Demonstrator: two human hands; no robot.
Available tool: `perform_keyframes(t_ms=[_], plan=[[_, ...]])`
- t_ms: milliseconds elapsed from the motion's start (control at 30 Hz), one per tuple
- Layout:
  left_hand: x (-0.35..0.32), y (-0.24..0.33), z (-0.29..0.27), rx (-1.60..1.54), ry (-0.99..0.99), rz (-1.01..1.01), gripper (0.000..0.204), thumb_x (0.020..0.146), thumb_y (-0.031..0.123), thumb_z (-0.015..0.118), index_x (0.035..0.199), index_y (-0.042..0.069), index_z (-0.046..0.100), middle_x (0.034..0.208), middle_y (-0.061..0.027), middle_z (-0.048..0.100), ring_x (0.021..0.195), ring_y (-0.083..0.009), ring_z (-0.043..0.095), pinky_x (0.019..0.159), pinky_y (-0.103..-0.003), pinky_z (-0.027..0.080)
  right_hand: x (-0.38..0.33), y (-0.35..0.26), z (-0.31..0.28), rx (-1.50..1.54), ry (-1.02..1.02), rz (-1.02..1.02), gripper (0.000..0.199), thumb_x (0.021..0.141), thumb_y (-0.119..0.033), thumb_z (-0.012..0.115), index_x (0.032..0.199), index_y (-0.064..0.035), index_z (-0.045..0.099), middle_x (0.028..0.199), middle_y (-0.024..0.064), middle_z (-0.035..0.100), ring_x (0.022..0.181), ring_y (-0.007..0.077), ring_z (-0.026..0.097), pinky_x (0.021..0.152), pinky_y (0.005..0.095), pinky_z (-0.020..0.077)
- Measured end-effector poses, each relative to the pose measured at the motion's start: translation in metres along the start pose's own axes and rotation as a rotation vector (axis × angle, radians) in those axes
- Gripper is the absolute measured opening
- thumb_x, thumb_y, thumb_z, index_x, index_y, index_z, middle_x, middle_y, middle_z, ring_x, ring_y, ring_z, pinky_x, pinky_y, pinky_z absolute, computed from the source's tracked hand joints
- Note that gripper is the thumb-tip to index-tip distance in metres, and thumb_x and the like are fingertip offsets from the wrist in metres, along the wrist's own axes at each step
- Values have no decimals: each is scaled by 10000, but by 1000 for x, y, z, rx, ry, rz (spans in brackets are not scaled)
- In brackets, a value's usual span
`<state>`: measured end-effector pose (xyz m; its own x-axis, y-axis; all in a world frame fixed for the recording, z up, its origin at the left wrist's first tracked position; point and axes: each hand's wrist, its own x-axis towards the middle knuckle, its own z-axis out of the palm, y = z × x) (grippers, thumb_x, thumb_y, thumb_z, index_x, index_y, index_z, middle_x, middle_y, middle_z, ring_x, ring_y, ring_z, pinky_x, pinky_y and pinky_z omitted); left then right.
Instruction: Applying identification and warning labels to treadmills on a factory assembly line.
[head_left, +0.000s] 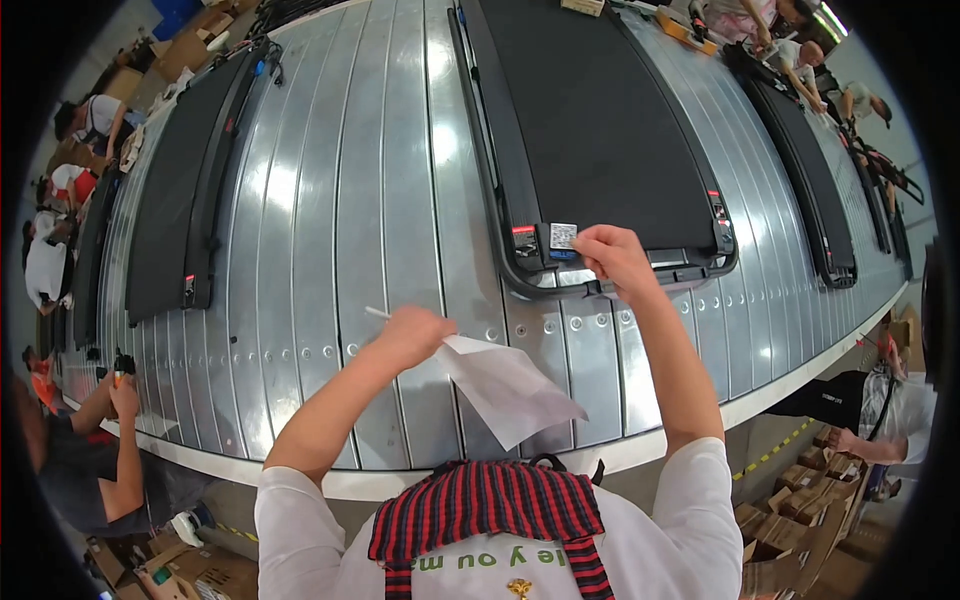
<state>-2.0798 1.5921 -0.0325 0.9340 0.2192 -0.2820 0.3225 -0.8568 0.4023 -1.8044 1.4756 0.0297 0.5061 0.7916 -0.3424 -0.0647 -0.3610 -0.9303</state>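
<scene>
My left hand [413,335] is closed on a white paper sheet [508,388], which droops to the right above the metal table. A thin white end sticks out on the other side of that fist; I cannot tell whether it belongs to the sheet. My right hand [615,258] pinches the edge of a small white printed label [563,236]. This label is at the near left corner of a large black framed panel [610,130] with a dark cover. Whether it touches the panel, I cannot tell. Beside it on the frame is a red-and-black sticker [525,240].
Long metal slats form the tabletop [390,180], with a white edge strip [640,447] near me. More black panels lie at left [185,190] and right [800,160]. Co-workers stand around the table, one close at left [90,470]. Cardboard boxes [800,500] are at lower right.
</scene>
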Motion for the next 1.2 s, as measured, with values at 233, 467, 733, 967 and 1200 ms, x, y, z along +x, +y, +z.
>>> perform_keyframes(t_ms=[233, 467, 733, 967, 1200], plan=[[47, -3, -8, 231, 208, 164, 101, 686, 49, 516, 756, 114, 548, 863, -38, 569, 890, -201, 538, 871, -365, 371, 87, 20, 20, -14, -121, 207, 100, 746, -102, 605, 751, -3, 590, 540, 3, 474, 414, 51, 361, 361, 201, 235], [78, -5, -21, 234, 237, 163, 134, 688, 47, 514, 809, 96, 540, 988, -26, 559, 985, -190, 501, 950, -385, 330, 122, 28, 27, -55, -163, 252, 105, 738, -91, 596, 748, 12, 583, 532, 21, 473, 410, 60, 357, 356, 212, 230], [102, -3, -28, 262, 202, 141, 117, 691, 44, 505, 790, 99, 533, 839, -20, 566, 899, -184, 530, 950, -390, 334, 128, 28, 30, -80, -201, 275, 94, 736, -73, 596, 721, 17, 575, 519, 33, 492, 390, 58, 361, 346, 210, 238], [107, -3, -27, 252, 317, 177, 45, 704, 70, 512, 699, 102, 543, 701, -23, 538, 809, -174, 539, 933, -378, 340, 127, 30, 34, -73, -154, 260, 96, 744, -73, 594, 718, 16, 566, 517, 32, 490, 383, 57, 357, 336, 208, 232], [109, -6, -23, 242, 374, 181, 53, 710, 68, 502, 720, 100, 543, 739, -23, 539, 829, -174, 539, 925, -377, 340, 127, 29, 33, -85, -130, 254, 89, 736, -52, 586, 727, 36, 580, 520, 51, 511, 378, 67, 381, 330, 217, 249]])
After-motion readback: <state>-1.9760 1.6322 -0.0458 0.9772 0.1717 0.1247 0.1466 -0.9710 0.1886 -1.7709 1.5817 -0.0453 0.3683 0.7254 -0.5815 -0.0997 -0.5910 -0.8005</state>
